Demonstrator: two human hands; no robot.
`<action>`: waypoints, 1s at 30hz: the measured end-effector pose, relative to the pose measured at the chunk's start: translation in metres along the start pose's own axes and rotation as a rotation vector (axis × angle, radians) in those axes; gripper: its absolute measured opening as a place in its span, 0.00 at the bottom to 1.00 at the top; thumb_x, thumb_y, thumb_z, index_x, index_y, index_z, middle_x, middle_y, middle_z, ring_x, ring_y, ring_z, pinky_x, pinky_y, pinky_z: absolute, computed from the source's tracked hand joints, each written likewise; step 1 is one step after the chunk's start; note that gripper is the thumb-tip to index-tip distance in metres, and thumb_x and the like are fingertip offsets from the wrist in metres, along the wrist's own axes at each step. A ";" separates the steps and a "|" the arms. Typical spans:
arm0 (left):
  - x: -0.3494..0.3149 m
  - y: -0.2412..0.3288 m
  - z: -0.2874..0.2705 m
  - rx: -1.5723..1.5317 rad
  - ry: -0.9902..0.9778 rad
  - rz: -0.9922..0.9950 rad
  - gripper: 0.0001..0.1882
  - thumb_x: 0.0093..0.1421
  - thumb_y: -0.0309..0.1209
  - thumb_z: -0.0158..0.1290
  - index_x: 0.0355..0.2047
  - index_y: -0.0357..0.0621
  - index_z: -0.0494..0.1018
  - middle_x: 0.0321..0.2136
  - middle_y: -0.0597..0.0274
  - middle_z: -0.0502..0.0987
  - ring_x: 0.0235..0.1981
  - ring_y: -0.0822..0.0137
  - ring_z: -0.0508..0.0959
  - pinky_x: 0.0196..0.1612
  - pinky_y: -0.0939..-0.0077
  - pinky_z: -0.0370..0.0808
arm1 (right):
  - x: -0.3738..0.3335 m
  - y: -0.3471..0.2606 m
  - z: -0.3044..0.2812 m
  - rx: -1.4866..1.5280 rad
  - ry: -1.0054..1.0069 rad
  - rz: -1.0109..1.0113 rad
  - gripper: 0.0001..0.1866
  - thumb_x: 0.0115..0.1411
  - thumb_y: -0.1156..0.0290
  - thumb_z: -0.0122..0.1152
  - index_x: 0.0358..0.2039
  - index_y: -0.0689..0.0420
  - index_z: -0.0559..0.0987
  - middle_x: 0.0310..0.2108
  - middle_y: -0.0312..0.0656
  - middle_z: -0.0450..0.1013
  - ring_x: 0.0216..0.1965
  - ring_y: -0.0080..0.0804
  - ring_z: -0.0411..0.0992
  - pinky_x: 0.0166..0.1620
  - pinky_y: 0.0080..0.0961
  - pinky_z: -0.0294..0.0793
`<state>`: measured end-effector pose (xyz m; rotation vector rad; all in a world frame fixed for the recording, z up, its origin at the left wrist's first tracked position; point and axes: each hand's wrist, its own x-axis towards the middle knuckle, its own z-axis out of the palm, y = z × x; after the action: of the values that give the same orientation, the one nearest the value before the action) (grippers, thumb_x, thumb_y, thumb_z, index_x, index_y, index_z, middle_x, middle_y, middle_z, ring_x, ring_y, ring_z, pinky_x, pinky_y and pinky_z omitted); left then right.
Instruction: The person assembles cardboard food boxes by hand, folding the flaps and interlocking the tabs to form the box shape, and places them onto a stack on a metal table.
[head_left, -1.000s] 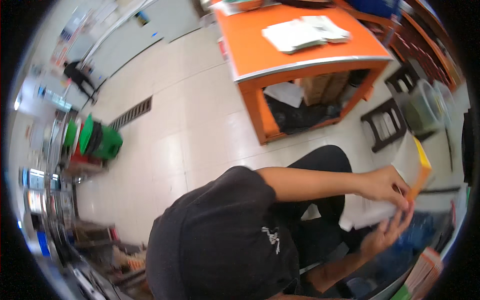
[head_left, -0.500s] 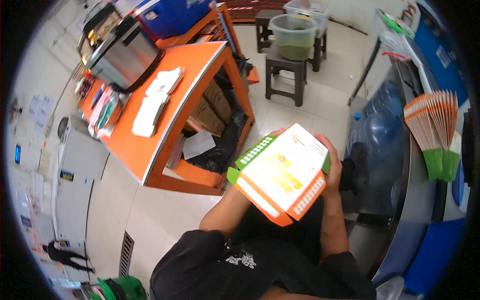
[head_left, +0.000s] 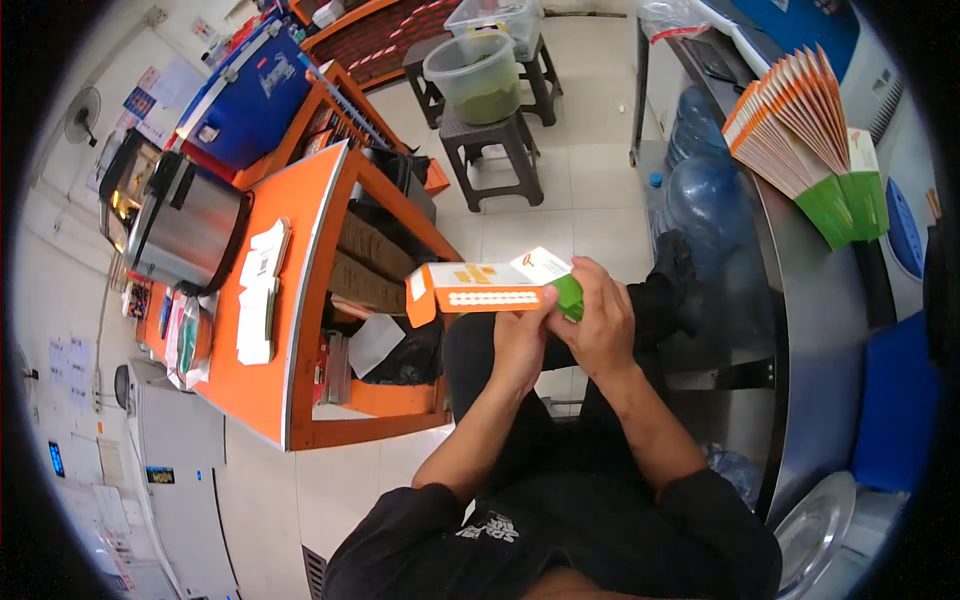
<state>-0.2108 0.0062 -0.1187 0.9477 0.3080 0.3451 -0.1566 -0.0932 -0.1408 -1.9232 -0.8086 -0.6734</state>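
A white, orange and green cardboard box (head_left: 478,284) is held up over my lap, turned so one orange side with a row of white oval marks faces me. My left hand (head_left: 522,345) grips it from below, near its green end. Around that green end my right hand (head_left: 603,318) is closed, with the thumb by the green flap. A printed white flap stands tilted above my hands. The box's orange end at the left has a flap hanging down. Its inside is hidden.
Flattened cartons (head_left: 790,140) lie fanned on the steel counter (head_left: 815,370) at right. At left, an orange table (head_left: 262,385) carries a steel cooker (head_left: 188,225) and white card pieces (head_left: 260,305). Ahead, a plastic tub (head_left: 475,80) stands on a dark stool (head_left: 490,150). Water jugs (head_left: 708,200) sit beneath the counter.
The box has been tipped from showing its broad printed face to showing its orange side. Both hands now hold its green end. The view has shifted, moving the surroundings across the picture.
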 end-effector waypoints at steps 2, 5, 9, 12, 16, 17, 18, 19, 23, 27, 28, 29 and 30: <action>-0.002 -0.001 0.000 -0.063 0.026 -0.028 0.14 0.62 0.30 0.53 0.45 0.35 0.69 0.40 0.63 0.74 0.43 0.72 0.73 0.49 0.78 0.69 | 0.005 -0.006 -0.008 -0.095 -0.056 -0.001 0.29 0.41 0.68 0.71 0.44 0.58 0.68 0.48 0.47 0.70 0.44 0.46 0.72 0.46 0.39 0.70; 0.001 -0.006 -0.001 0.069 0.114 0.081 0.10 0.64 0.31 0.49 0.42 0.37 0.69 0.39 0.60 0.75 0.41 0.68 0.76 0.46 0.73 0.72 | 0.001 -0.002 -0.008 0.008 -0.034 -0.002 0.25 0.44 0.71 0.68 0.43 0.58 0.69 0.47 0.47 0.71 0.44 0.45 0.72 0.47 0.38 0.71; 0.023 0.003 -0.013 0.318 0.095 0.202 0.09 0.64 0.29 0.49 0.38 0.35 0.70 0.35 0.59 0.75 0.38 0.68 0.77 0.46 0.71 0.77 | 0.004 0.001 -0.014 0.157 -0.021 0.060 0.18 0.53 0.76 0.60 0.45 0.59 0.71 0.45 0.46 0.74 0.44 0.47 0.74 0.47 0.39 0.72; 0.038 0.012 -0.014 0.411 0.065 0.336 0.08 0.60 0.26 0.55 0.37 0.34 0.72 0.35 0.62 0.76 0.37 0.73 0.75 0.43 0.78 0.73 | 0.012 0.003 -0.016 0.360 -0.002 0.247 0.13 0.56 0.75 0.57 0.43 0.59 0.71 0.42 0.47 0.75 0.42 0.46 0.75 0.45 0.37 0.74; 0.036 0.038 0.006 0.745 -0.015 0.413 0.06 0.60 0.25 0.56 0.33 0.33 0.76 0.29 0.64 0.78 0.32 0.76 0.75 0.39 0.81 0.72 | 0.031 0.008 -0.026 0.622 0.081 0.429 0.10 0.62 0.71 0.56 0.41 0.62 0.73 0.37 0.49 0.76 0.36 0.32 0.78 0.38 0.28 0.76; 0.036 0.038 0.008 0.731 -0.037 0.391 0.06 0.60 0.25 0.57 0.32 0.33 0.76 0.28 0.65 0.78 0.31 0.76 0.75 0.39 0.82 0.72 | 0.034 0.006 -0.034 0.614 0.038 0.516 0.09 0.62 0.71 0.56 0.40 0.62 0.74 0.37 0.47 0.76 0.37 0.27 0.77 0.38 0.24 0.76; 0.037 0.037 0.009 0.717 -0.061 0.378 0.06 0.59 0.26 0.57 0.32 0.33 0.76 0.26 0.65 0.78 0.30 0.76 0.76 0.38 0.82 0.72 | 0.034 0.009 -0.037 0.610 0.043 0.539 0.09 0.62 0.71 0.56 0.40 0.62 0.74 0.37 0.47 0.76 0.37 0.27 0.77 0.38 0.24 0.76; 0.038 0.034 0.009 0.630 -0.081 0.351 0.06 0.59 0.25 0.58 0.34 0.33 0.76 0.29 0.64 0.78 0.31 0.75 0.76 0.39 0.82 0.72 | 0.033 0.011 -0.038 0.727 0.006 0.551 0.09 0.63 0.71 0.56 0.40 0.64 0.74 0.41 0.47 0.76 0.40 0.25 0.75 0.42 0.22 0.74; 0.040 0.006 -0.021 0.916 -0.173 0.602 0.15 0.60 0.24 0.55 0.46 0.31 0.68 0.43 0.54 0.73 0.44 0.65 0.75 0.48 0.63 0.77 | 0.023 0.007 -0.036 0.884 -0.051 0.536 0.09 0.63 0.72 0.56 0.40 0.64 0.74 0.50 0.47 0.72 0.47 0.24 0.71 0.48 0.21 0.73; 0.046 -0.019 -0.089 0.068 -0.073 0.126 0.20 0.64 0.33 0.51 0.54 0.38 0.63 0.50 0.54 0.69 0.52 0.62 0.70 0.59 0.64 0.67 | 0.017 0.002 -0.031 0.794 0.014 0.451 0.08 0.61 0.71 0.58 0.37 0.62 0.76 0.51 0.46 0.72 0.45 0.29 0.73 0.42 0.24 0.74; 0.040 -0.018 -0.073 0.072 -0.073 0.112 0.20 0.64 0.33 0.51 0.54 0.38 0.63 0.50 0.54 0.69 0.52 0.62 0.70 0.59 0.64 0.67 | 0.016 0.003 -0.030 0.732 0.065 0.398 0.08 0.59 0.70 0.59 0.35 0.61 0.77 0.48 0.44 0.74 0.42 0.33 0.75 0.37 0.26 0.74; 0.031 -0.014 -0.047 0.267 -0.110 0.227 0.21 0.64 0.32 0.51 0.54 0.38 0.62 0.50 0.54 0.69 0.53 0.62 0.70 0.58 0.65 0.67 | 0.015 0.004 -0.029 0.730 0.059 0.378 0.07 0.57 0.71 0.60 0.34 0.61 0.77 0.48 0.45 0.74 0.41 0.35 0.76 0.37 0.25 0.74; 0.026 -0.010 -0.029 0.460 -0.153 0.343 0.21 0.64 0.31 0.51 0.55 0.39 0.61 0.51 0.53 0.69 0.53 0.62 0.70 0.58 0.65 0.68 | 0.015 0.004 -0.030 0.729 0.061 0.386 0.07 0.57 0.71 0.60 0.34 0.61 0.77 0.48 0.45 0.74 0.41 0.35 0.76 0.37 0.25 0.74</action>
<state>-0.1977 0.0325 -0.1456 1.4782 0.0803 0.5238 -0.1483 -0.1175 -0.1187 -1.3212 -0.5169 -0.1557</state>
